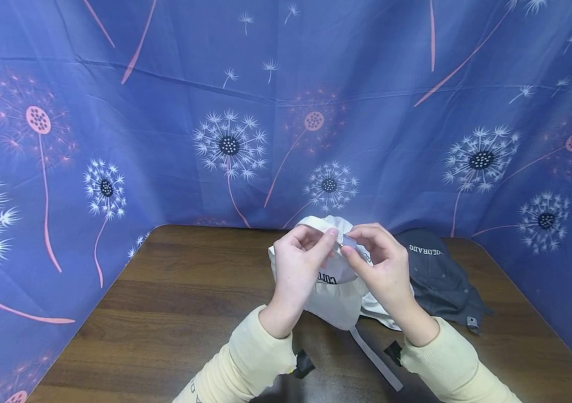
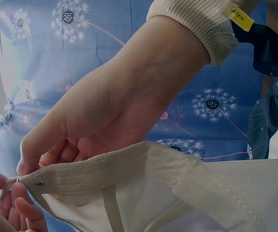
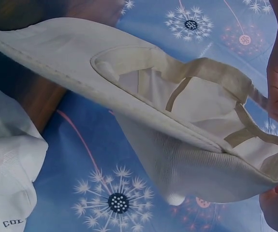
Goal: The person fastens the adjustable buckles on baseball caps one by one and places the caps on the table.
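Note:
Both hands hold a white baseball cap [image 1: 336, 302] by its back strap, above the table. Its brim points down toward me, and dark lettering on the crown is partly covered. The thumb and fingers of my left hand [image 1: 298, 263] pinch the cap's band near the strap. Facing it, my right hand [image 1: 384, 268] pinches the strap's end, where a small shiny piece shows between the fingertips. In the right wrist view the cap's hollow inside [image 3: 201, 96] is visible, with its sweatband and seam tapes.
Behind the held cap lies another white cap [image 1: 379, 313], partly hidden. A dark grey cap [image 1: 434, 271] lettered COLORADO rests at the right on the brown wooden table [image 1: 175, 291]. A narrow grey strip [image 1: 376, 358] slants below the brim. Blue dandelion-print cloth [image 1: 165, 140] hangs around the table.

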Tool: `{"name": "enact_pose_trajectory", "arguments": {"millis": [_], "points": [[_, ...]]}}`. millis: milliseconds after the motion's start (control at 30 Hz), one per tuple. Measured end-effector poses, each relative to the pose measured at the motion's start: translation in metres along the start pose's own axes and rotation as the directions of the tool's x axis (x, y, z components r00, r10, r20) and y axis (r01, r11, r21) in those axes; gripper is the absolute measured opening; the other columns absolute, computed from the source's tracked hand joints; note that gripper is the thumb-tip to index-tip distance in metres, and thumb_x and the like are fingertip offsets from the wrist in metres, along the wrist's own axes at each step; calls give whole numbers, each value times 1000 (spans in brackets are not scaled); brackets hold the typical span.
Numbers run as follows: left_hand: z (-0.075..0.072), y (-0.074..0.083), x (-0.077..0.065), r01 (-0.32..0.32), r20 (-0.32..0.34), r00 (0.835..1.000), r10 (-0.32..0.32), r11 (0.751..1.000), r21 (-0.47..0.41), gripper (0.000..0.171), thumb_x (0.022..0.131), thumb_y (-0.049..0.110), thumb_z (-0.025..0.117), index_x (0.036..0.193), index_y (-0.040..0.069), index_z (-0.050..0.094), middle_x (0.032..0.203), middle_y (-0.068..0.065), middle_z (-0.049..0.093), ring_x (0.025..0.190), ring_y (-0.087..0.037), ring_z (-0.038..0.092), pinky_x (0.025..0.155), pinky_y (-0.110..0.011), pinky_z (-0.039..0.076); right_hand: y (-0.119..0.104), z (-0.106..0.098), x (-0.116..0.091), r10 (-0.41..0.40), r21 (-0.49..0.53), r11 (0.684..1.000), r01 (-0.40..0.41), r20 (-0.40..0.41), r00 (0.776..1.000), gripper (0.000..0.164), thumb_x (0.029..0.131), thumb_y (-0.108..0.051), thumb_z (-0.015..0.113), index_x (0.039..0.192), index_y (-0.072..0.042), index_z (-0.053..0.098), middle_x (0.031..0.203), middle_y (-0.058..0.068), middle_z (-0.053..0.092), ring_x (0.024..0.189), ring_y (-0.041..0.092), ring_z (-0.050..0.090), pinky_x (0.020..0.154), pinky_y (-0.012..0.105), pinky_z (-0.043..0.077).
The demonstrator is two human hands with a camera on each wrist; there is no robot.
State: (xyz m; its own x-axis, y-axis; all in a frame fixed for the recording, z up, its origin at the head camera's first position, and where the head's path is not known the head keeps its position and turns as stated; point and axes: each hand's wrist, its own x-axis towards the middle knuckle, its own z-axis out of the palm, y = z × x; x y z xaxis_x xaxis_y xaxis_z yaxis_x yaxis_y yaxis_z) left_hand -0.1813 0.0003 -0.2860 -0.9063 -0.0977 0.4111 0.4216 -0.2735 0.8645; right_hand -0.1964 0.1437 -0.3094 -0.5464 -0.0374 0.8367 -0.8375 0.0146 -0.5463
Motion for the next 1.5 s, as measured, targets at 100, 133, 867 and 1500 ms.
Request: {"name": "enact_pose_trajectory", "arguments": {"millis": [100,133,867,1500], "points": [[0,0,0,18,-10,1000,-18,1000,17,18,82,10,71,80,-7,65,61,-5,63,50,-8,53,47,-19,41,0,0,0,-3,-1,1000,3,4,1000,23,73,20,66,95,13,61,92,24,57,91,21,59,90,26,49],[0,-1,0,25,-14,1000,-25,999,21,20,82,11,71,79,-7,65,62,-8,64,50,-8,52,47,-19,41,-1,0,0,-4,-1,1000,4,4,1000,23,73,20,66,95,13,61,91,25,57,91,21,59,90,26,49],[4,-4,-4,45,19,999,-45,999,-17,25,84,7,68,72,-11,58,51,1,47,45,-10,41,46,-19,36,-4,1,1,-3,9,1000,3,11,1000,22,75,17,67,96,12,62,92,23,59,93,20,59,89,26,49],[5,-10,-4,94,-3,996,-95,992,-78,22,88,6,64,76,-11,56,52,1,49,45,-8,44,44,-19,40,-1,0,-1,-12,-2,1000,12,-6,1000,24,73,19,67,96,12,63,91,18,62,92,21,60,87,28,51]]}}
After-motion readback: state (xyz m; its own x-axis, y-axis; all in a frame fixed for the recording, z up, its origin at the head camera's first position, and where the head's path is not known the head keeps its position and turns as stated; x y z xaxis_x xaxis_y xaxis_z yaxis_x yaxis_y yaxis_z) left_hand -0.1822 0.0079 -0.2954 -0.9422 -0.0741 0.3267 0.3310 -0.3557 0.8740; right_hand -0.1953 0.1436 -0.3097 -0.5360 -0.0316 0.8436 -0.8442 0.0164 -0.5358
